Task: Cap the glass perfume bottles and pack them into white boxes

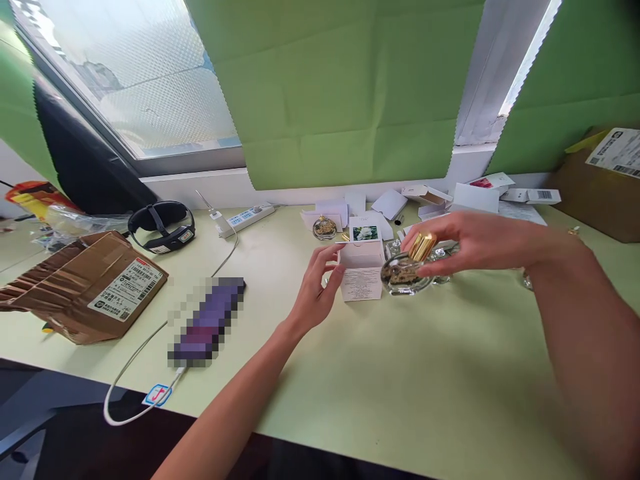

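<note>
My right hand (465, 243) holds a small round glass perfume bottle (405, 273) with a gold cap, tilted, just above the table. My left hand (317, 287) touches the left side of a small white box (361, 270) that stands open, its lid flap showing a flower picture. The bottle hangs right beside the box's open top. A second round bottle (325, 228) with a gold cap stands on the table behind the box.
Several white boxes (475, 197) and cards lie at the back by the wall. A torn cardboard parcel (85, 283) sits left, with a phone (207, 320) on a white cable, black headset (163, 227), power strip (247, 217). Another carton (605, 180) stands far right.
</note>
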